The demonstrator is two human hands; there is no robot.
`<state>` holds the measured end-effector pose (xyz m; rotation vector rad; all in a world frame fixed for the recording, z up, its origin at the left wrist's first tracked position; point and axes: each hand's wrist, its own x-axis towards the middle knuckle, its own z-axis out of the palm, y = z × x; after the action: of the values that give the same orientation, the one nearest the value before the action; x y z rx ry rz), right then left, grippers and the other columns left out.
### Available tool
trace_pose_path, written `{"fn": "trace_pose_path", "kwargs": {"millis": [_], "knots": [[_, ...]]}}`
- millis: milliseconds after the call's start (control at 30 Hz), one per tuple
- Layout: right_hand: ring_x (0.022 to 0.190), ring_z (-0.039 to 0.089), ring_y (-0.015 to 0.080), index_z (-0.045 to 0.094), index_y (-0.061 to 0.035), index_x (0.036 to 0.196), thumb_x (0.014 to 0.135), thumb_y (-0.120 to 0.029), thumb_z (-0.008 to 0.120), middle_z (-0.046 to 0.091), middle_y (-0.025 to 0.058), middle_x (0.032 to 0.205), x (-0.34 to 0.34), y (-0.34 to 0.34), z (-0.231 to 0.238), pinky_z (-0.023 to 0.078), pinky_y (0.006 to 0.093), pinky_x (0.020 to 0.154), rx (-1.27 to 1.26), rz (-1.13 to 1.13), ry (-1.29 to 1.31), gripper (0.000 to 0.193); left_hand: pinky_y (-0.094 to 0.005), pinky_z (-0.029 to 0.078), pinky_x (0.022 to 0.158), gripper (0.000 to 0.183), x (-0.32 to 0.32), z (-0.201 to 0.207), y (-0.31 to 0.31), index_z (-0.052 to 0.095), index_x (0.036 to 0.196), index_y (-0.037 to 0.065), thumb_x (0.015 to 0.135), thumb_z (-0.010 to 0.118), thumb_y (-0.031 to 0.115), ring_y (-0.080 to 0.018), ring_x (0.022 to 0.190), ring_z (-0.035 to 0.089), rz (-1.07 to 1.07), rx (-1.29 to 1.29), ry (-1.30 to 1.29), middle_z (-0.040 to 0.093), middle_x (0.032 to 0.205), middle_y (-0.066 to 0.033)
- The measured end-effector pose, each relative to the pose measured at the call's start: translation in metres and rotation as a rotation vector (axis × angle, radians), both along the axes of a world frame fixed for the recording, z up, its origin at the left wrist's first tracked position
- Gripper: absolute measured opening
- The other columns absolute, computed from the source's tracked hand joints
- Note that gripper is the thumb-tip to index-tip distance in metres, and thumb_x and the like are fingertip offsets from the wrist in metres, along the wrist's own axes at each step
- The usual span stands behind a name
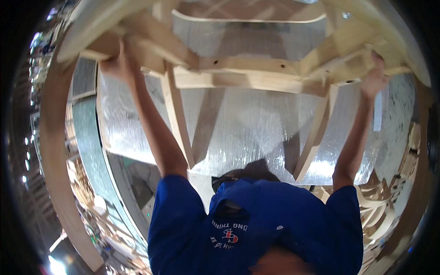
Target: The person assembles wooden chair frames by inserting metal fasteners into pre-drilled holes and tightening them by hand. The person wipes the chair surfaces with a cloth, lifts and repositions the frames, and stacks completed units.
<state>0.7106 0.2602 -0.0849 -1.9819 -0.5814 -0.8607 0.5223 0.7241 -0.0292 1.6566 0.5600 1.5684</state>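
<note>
A pale, unfinished wooden chair frame (247, 78) fills the upper part of the head view, with dark round holes along its cross rail. My left hand (120, 66) grips its left side, the thumb lying up along the wood. On the opposite side, my right hand (376, 77) is closed around the frame near a corner joint. Two straight legs (178, 114) slant down from the rail toward my body. Both hands are slightly blurred, and some fingers are hidden behind the wood.
Under the frame lies a work surface (247, 123) with a shiny, silvery cover. A curved wooden piece (250, 19) is at the far edge. Long curved wooden parts (62, 160) arc along both sides. Stacked wooden pieces (378, 206) lie at lower right, beyond a green-grey panel (94, 137) at left.
</note>
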Motion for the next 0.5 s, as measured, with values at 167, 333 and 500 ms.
{"fn": "trace_pose_path", "kwargs": {"millis": [167, 333, 500], "knots": [[0.081, 0.065, 0.0217, 0.062, 0.0066, 0.09, 0.079, -0.004, 0.056, 0.066, 0.0138, 0.089, -0.025, 0.026, 0.043, 0.052, 0.0348, 0.075, 0.363, 0.148, 0.398, 0.017, -0.0298, 0.05, 0.064, 0.02, -0.008, -0.017, 0.03, 0.063, 0.084, -0.008, 0.082, 0.065, 0.012, -0.0175, 0.068, 0.062, 0.062, 0.365, 0.084, 0.067, 0.079, -0.0099], [0.08, 0.063, 0.0197, 0.062, 0.0064, 0.095, 0.083, -0.01, 0.061, 0.065, 0.0118, 0.089, -0.019, 0.02, 0.034, 0.051, 0.0308, 0.074, 0.427, 0.103, 0.192, 0.02, -0.0316, 0.042, 0.087, 0.048, -0.018, -0.041, 0.054, 0.053, 0.117, -0.005, 0.084, 0.065, 0.028, -0.0184, 0.103, 0.054, -0.347, 0.045, 0.247, 0.059, 0.112, -0.0145], [0.08, 0.061, 0.0189, 0.062, 0.0078, 0.098, 0.085, -0.016, 0.062, 0.064, 0.0102, 0.093, -0.006, 0.018, 0.004, 0.05, 0.0306, 0.07, 0.464, -0.01, 0.208, 0.027, -0.0528, 0.024, 0.105, 0.111, -0.206, -0.161, 0.159, 0.033, 0.139, -0.001, 0.07, 0.039, 0.085, -0.04, 0.132, 0.029, 0.663, -0.736, 1.142, 0.035, 0.136, -0.0333]]}}
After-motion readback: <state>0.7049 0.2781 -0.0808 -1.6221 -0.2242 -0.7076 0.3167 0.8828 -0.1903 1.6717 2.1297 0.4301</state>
